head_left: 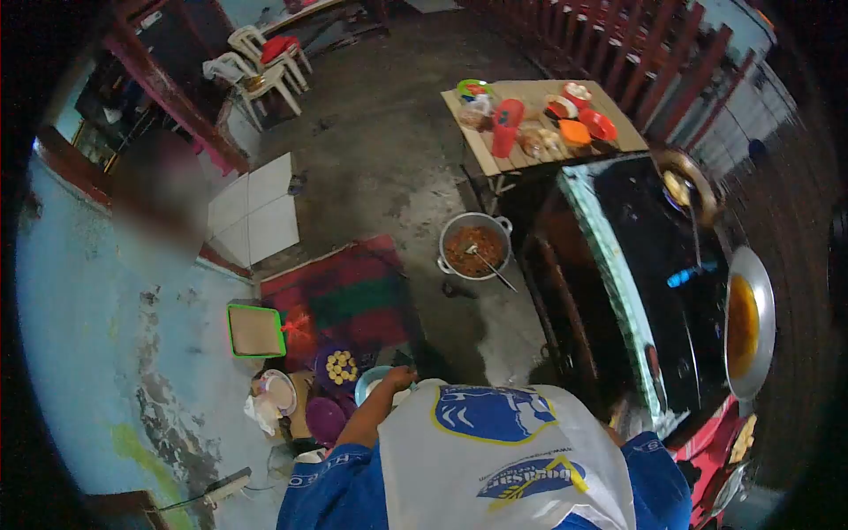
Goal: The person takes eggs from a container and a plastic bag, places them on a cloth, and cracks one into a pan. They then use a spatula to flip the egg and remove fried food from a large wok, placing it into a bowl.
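Observation:
My left hand is low in the middle of the head view, at the rim of a light blue bowl. Its fingers look curled closed; whatever they may hold is too small to make out. Beside the bowl, a purple plate carries several round, pale yellow pieces. A purple bowl sits just below that plate. My right hand is out of sight, hidden by my body and the white apron; only the blue sleeve shows on that side.
A pot of reddish food with a ladle stands on the floor. Right are a black stove counter, a frying pan and a wok. A low table holds containers. Left lie a green-rimmed basin and a mat.

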### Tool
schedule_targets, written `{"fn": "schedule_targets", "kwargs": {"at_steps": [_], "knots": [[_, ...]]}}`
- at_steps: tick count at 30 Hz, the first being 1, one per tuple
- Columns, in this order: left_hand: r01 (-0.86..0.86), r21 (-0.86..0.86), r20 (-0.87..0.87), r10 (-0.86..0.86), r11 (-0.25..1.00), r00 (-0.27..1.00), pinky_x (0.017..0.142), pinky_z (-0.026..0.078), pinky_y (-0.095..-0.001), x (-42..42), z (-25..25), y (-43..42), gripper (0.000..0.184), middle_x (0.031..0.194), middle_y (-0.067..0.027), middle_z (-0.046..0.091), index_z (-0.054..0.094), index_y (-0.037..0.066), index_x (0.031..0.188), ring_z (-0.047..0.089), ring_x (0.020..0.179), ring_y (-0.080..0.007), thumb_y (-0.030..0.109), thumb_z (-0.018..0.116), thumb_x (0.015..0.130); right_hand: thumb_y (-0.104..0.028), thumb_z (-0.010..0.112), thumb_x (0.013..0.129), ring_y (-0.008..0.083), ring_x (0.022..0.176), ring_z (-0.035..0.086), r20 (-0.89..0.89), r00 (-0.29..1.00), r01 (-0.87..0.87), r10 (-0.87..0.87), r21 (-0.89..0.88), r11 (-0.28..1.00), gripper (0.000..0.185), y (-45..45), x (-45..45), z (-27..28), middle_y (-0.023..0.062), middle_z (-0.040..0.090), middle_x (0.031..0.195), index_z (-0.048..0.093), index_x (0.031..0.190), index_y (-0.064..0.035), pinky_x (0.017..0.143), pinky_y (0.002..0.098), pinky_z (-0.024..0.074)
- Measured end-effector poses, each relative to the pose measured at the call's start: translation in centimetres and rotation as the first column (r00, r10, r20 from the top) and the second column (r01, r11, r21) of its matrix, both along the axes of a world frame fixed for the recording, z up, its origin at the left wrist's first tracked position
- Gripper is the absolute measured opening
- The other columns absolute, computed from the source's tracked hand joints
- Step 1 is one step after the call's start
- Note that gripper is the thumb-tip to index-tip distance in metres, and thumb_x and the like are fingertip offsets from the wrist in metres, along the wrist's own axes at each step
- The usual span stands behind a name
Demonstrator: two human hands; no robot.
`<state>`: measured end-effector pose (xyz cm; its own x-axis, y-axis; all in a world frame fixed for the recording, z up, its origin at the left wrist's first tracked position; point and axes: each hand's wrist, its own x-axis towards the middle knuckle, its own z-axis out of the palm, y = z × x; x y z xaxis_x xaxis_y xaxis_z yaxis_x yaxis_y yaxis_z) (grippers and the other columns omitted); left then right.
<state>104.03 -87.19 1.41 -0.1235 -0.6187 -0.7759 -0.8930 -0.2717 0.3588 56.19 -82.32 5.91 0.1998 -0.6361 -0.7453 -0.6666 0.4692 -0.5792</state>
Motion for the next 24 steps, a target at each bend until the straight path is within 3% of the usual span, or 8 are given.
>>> {"fn": "schedule_targets", "kwargs": {"at_steps": [8,12,16,17,18,19,20,24], "knots": [[-0.362,-0.163,-0.038,0.361,0.918,0.932,0.083,0.041,-0.0365,15.0,2.0,-11.9,0.039,0.099,-0.0137,0.058,0.06,0.009,0.099,0.054,0.096,-0.0288,0.04,0.047,0.078,-0.031,0.06,0.073,0.0122,0.069,0.057,0.221,0.973,-0.071,0.07,-0.003,0.997,0.025,-14.2,9.9,-3.7,0.0022,0.062,0.076,0.062,0.087,-0.0101,0.061,0.0308,0.0443],[-0.598,-0.128,-0.185,0.574,0.791,0.798,0.081,0.042,-0.0344,20.0,-2.1,-20.3,0.04,0.097,-0.0123,0.059,0.06,0.008,0.099,0.056,0.093,-0.0258,0.04,0.05,0.077,-0.026,0.062,0.07,0.0159,0.068,0.058,-0.095,0.981,-0.175,0.17,-0.049,0.983,0.02,-21.5,13.7,-2.5,0.0038,0.063,0.076,0.063,0.084,-0.0109,0.061,0.0309,0.0446],[-0.596,-0.146,-0.255,0.553,0.789,0.794,0.078,0.043,-0.034,21.8,0.9,-31.0,0.042,0.096,-0.0109,0.06,0.059,0.009,0.099,0.056,0.091,-0.0245,0.043,0.051,0.076,-0.03,0.06,0.07,0.0226,0.071,0.059,-0.272,0.896,-0.356,0.352,0.034,0.934,0.024,-26.4,14.0,-13.6,0.0081,0.062,0.075,0.063,0.085,-0.012,0.064,0.0352,0.0457],[-0.623,-0.156,-0.297,0.565,0.767,0.77,0.077,0.043,-0.0339,21.6,2.8,-33.8,0.042,0.095,-0.0101,0.06,0.059,0.01,0.1,0.057,0.09,-0.0245,0.044,0.051,0.076,-0.031,0.059,0.071,0.0228,0.072,0.06,-0.459,0.884,-0.253,0.083,-0.323,0.912,0.025,-27.1,13.0,-24.3,0.0089,0.062,0.076,0.063,0.087,-0.0125,0.067,0.0357,0.0458],[-0.663,-0.169,-0.331,0.592,0.729,0.735,0.076,0.043,-0.0338,22.0,4.0,-35.6,0.042,0.095,-0.0093,0.06,0.059,0.01,0.1,0.057,0.09,-0.0245,0.044,0.051,0.076,-0.031,0.058,0.072,0.0231,0.074,0.06,-0.506,0.786,-0.171,-0.356,-0.73,0.662,0.025,-27.9,12.5,-33.6,0.0097,0.063,0.076,0.063,0.089,-0.013,0.069,0.0362,0.0458],[-0.641,-0.184,-0.271,0.588,0.745,0.762,0.076,0.044,-0.0345,22.6,3.9,-37.2,0.041,0.095,-0.0097,0.06,0.06,0.011,0.099,0.057,0.089,-0.0253,0.043,0.051,0.077,-0.031,0.058,0.072,0.0231,0.074,0.06,-0.48,0.82,-0.197,-0.311,-0.747,0.635,0.025,-29.7,12.8,-33.1,0.0097,0.063,0.076,0.063,0.089,-0.013,0.069,0.0362,0.0458],[-0.625,-0.201,-0.207,0.591,0.754,0.78,0.075,0.044,-0.0352,23.4,3.7,-39.2,0.04,0.095,-0.0102,0.06,0.06,0.011,0.099,0.057,0.089,-0.0262,0.043,0.05,0.077,-0.03,0.056,0.073,0.0234,0.075,0.06,-0.481,0.877,-0.141,-0.016,-0.289,0.947,0.026,-33.8,13.6,-30.3,0.0108,0.063,0.077,0.063,0.091,-0.0135,0.071,0.0369,0.0459],[-0.299,-0.238,0.032,0.315,0.924,0.948,0.077,0.043,-0.0386,27.5,5.0,-46.8,0.036,0.092,-0.0119,0.06,0.062,0.011,0.091,0.056,0.088,-0.0293,0.041,0.047,0.078,-0.027,0.055,0.074,0.0239,0.076,0.061,-0.399,0.854,-0.41,0.335,-0.118,0.905,0.024,-52.4,17.9,-24.7,0.0118,0.063,0.079,0.063,0.092,-0.0136,0.073,0.0374,0.0459]]}}
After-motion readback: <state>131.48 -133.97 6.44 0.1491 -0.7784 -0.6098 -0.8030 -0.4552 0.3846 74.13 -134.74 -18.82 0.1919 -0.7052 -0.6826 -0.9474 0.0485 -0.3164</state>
